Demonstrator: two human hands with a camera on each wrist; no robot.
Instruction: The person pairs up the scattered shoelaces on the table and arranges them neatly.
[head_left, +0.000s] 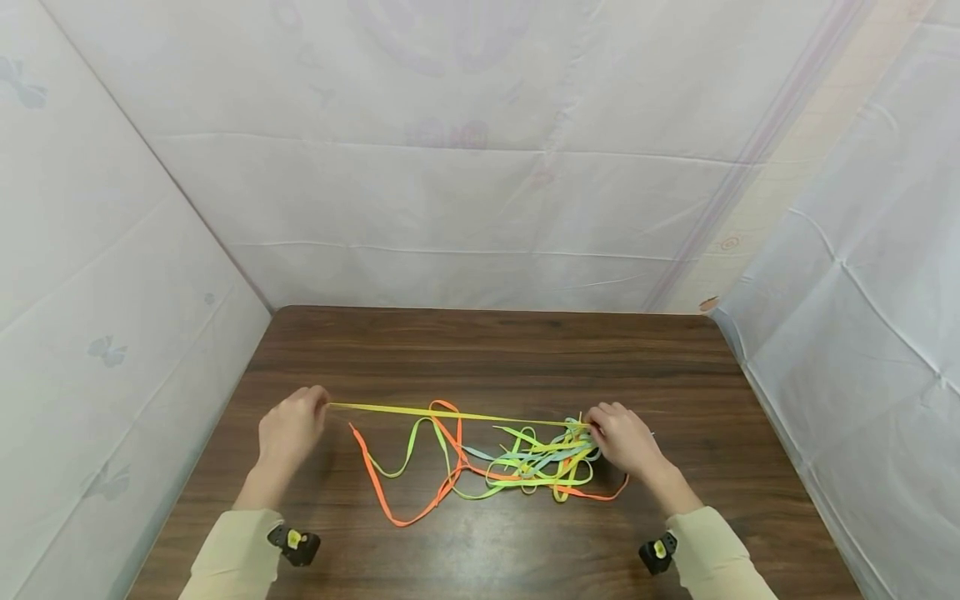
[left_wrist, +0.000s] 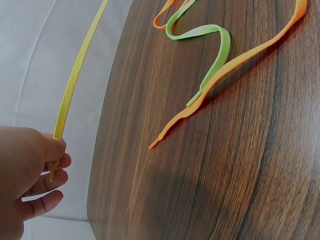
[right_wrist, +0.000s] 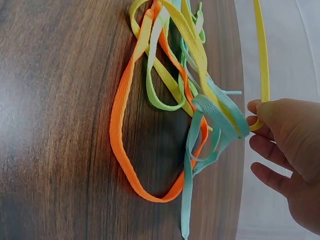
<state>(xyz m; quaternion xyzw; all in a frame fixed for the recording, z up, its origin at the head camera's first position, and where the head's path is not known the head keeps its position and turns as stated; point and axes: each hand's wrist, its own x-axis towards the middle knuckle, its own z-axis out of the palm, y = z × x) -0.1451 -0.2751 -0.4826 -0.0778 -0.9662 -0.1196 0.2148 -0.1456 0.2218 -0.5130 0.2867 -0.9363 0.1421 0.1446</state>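
A yellow shoelace (head_left: 457, 414) stretches nearly straight between the two hands. My left hand (head_left: 292, 423) pinches it close to its tip, which pokes out below the thumb in the left wrist view. At the other side, my right hand (head_left: 621, 435) pinches the same lace between thumb and fingers. Beside the right hand lies a tangle of laces in green, yellow, orange and light teal. A teal lace (right_wrist: 220, 117) loops up close to the right fingertips. An orange lace (head_left: 401, 523) and a green lace (head_left: 408, 450) trail leftward from the tangle across the table.
The laces lie on a dark wood-grain table (head_left: 480, 350). Pale printed sheeting (head_left: 450, 208) hangs behind it and along both sides. Small black devices with yellow marks (head_left: 295, 543) are strapped at both wrists, by light sleeves.
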